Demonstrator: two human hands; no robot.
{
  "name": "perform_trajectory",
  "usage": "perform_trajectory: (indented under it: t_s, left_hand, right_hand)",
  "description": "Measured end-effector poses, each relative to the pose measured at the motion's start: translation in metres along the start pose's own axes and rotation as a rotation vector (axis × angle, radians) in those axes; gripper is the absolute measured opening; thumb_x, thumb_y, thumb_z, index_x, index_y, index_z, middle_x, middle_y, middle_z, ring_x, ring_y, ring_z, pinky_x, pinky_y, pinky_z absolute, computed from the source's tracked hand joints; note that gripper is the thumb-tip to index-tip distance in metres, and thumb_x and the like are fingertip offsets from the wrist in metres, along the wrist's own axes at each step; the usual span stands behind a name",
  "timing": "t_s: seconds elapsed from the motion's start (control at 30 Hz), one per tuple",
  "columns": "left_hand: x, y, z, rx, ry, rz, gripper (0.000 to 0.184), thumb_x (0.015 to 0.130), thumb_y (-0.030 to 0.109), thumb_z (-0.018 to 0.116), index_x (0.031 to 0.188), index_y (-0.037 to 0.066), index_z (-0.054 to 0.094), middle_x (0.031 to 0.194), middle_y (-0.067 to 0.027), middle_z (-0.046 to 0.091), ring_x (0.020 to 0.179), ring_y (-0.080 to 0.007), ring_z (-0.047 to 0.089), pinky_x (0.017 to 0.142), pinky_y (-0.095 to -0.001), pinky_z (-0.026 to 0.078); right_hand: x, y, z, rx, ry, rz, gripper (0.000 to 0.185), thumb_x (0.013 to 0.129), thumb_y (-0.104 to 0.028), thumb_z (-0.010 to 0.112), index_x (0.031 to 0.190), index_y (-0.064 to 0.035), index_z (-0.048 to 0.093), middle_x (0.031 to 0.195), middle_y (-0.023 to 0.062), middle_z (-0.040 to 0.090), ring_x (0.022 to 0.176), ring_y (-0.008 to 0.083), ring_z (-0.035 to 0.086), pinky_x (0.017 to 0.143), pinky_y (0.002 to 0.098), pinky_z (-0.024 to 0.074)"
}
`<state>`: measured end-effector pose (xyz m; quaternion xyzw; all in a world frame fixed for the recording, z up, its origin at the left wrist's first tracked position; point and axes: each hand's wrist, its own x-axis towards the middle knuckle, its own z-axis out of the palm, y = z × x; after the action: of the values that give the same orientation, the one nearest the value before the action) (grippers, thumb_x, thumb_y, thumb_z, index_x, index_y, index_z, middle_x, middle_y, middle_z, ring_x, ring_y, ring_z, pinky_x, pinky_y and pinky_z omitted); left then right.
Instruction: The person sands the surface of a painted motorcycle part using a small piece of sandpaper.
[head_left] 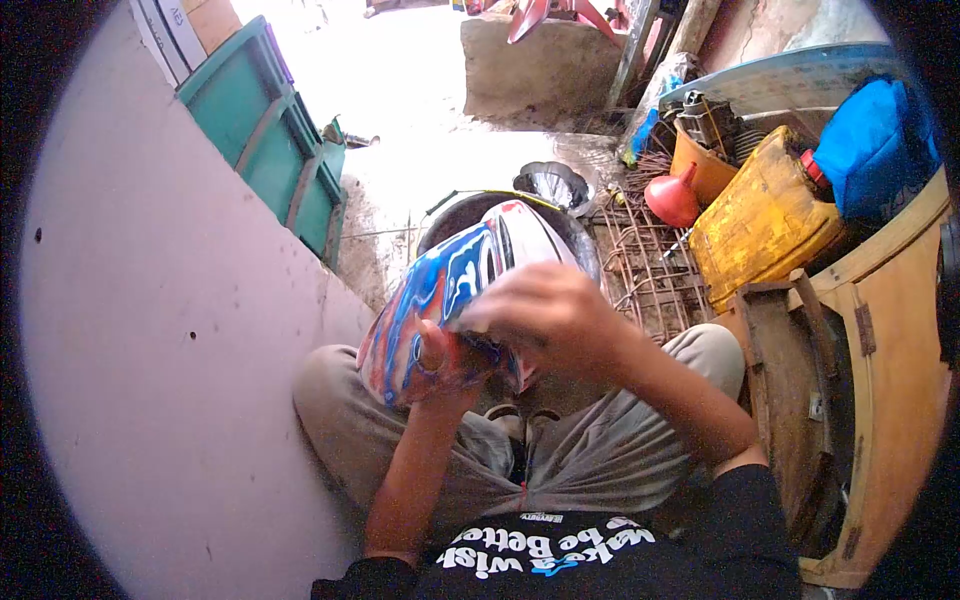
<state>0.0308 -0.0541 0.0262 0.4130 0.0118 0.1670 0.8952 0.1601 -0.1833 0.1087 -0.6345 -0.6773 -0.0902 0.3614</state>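
Note:
A curved, glossy shell [440, 285] painted blue, red and white, shaped like a helmet, rests over my lap. My left hand [450, 362] grips its near edge, with the thumb up on the painted surface and the other fingers mostly hidden. My right hand [555, 315] is curled over the shell's right side and blurred by motion. Something small and greyish shows at its fingertips, too smeared to name. Behind the shell stands a dark bucket [465, 212], partly covered by it.
A pale wall [180, 330] rises close on my left, with a green panel [265, 130] beyond. On the right are a wire grid [650, 260], red funnel [673, 200], yellow jerrycan [765, 225], blue bag [875, 150] and wooden frame [880, 400]. A dark scalloped bowl [553, 185] sits ahead.

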Motion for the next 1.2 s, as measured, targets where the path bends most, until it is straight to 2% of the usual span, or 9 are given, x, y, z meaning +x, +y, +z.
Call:
perform_trajectory:
  t_s: [0.1, 0.27, 0.4, 0.67, 0.73, 0.9, 0.97, 1.07, 1.2]
  left_hand:
    - [-0.001, 0.006, 0.002, 0.038, -0.023, -0.021, 0.11, 0.09, 0.086, 0.046, 0.163, 0.007, 0.024, 0.157, -0.0189, 0.045, 0.139, -0.0352, 0.052, 0.114, -0.0534, 0.045]
    - [-0.009, -0.014, -0.017, -0.211, 0.008, -0.03, 0.109, 0.089, 0.083, 0.051, 0.163, 0.007, 0.023, 0.158, -0.0171, 0.045, 0.139, -0.034, 0.052, 0.107, -0.0517, 0.053]
    - [-0.006, 0.001, -0.003, -0.042, 0.041, -0.08, 0.115, 0.085, 0.086, 0.054, 0.162, 0.006, 0.025, 0.155, -0.0174, 0.048, 0.136, -0.0331, 0.054, 0.11, -0.0495, 0.048]
    - [-0.001, -0.004, 0.001, -0.046, 0.019, -0.002, 0.119, 0.083, 0.094, 0.042, 0.161, 0.006, 0.028, 0.158, -0.0183, 0.042, 0.144, -0.0338, 0.045, 0.117, -0.052, 0.041]
    - [-0.002, 0.001, 0.008, 0.027, 0.039, 0.014, 0.118, 0.084, 0.093, 0.041, 0.16, 0.003, 0.029, 0.158, -0.0191, 0.043, 0.144, -0.0329, 0.046, 0.116, -0.0518, 0.043]
    - [-0.001, 0.01, 0.012, 0.116, -0.019, 0.048, 0.115, 0.085, 0.091, 0.044, 0.16, 0.005, 0.029, 0.154, -0.0183, 0.049, 0.139, -0.0327, 0.052, 0.112, -0.053, 0.047]
    - [0.001, 0.004, 0.015, -0.045, 0.051, 0.031, 0.114, 0.081, 0.086, 0.06, 0.156, 0.005, 0.033, 0.142, -0.0138, 0.058, 0.124, -0.0254, 0.064, 0.098, -0.0405, 0.059]
    - [-0.003, -0.005, -0.002, -0.011, -0.011, -0.06, 0.114, 0.084, 0.092, 0.044, 0.164, 0.013, 0.025, 0.155, -0.015, 0.049, 0.139, -0.0323, 0.052, 0.11, -0.0528, 0.048]
    - [-0.002, 0.005, 0.008, 0.099, -0.036, 0.03, 0.112, 0.086, 0.091, 0.041, 0.163, 0.012, 0.026, 0.155, -0.0184, 0.048, 0.139, -0.033, 0.051, 0.111, -0.0529, 0.048]
  right_hand:
    - [-0.002, 0.033, -0.005, -0.202, 0.035, 0.269, 0.023, 0.086, -0.008, 0.073, 0.106, -0.0175, 0.077, 0.093, 0.0095, 0.073, 0.082, 0.0309, 0.071, 0.075, 0.0418, 0.0583]
    - [0.0, -0.015, 0.006, 0.061, 0.014, -0.033, 0.018, 0.086, -0.009, 0.075, 0.103, -0.0127, 0.075, 0.1, 0.0097, 0.075, 0.092, 0.0277, 0.074, 0.084, 0.042, 0.0588]
    - [-0.004, 0.03, -0.002, -0.214, 0.027, 0.29, 0.015, 0.089, -0.01, 0.073, 0.103, -0.0141, 0.077, 0.094, 0.0087, 0.074, 0.083, 0.0291, 0.072, 0.076, 0.0415, 0.0586]
    - [-0.003, 0.007, 0.005, -0.081, 0.033, 0.099, 0.011, 0.09, -0.012, 0.073, 0.101, -0.0112, 0.076, 0.096, 0.0098, 0.074, 0.089, 0.0298, 0.073, 0.079, 0.0404, 0.0594]
    - [-0.002, 0.022, -0.004, -0.304, 0.016, 0.281, 0.012, 0.089, -0.012, 0.073, 0.101, -0.0114, 0.076, 0.09, 0.0101, 0.071, 0.083, 0.0316, 0.071, 0.077, 0.0425, 0.0581]
    - [0.003, -0.007, 0.001, 0.063, 0.027, 0.039, 0.015, 0.088, -0.012, 0.076, 0.104, -0.0125, 0.076, 0.093, 0.0096, 0.072, 0.089, 0.0299, 0.072, 0.078, 0.0412, 0.0581]
    - [-0.001, 0.005, 0.001, -0.078, 0.018, 0.128, 0.015, 0.089, -0.013, 0.076, 0.103, -0.0124, 0.076, 0.093, 0.0095, 0.072, 0.09, 0.0297, 0.072, 0.079, 0.0414, 0.058]
    - [-0.005, 0.02, -0.003, -0.292, -0.012, 0.205, 0.014, 0.09, -0.015, 0.075, 0.103, -0.0116, 0.075, 0.094, 0.0093, 0.072, 0.09, 0.0298, 0.072, 0.079, 0.0415, 0.0582]
    - [-0.003, 0.001, -0.005, -0.094, -0.047, 0.037, 0.015, 0.089, -0.016, 0.076, 0.103, -0.011, 0.075, 0.102, 0.0082, 0.075, 0.095, 0.0277, 0.073, 0.082, 0.0405, 0.0593]
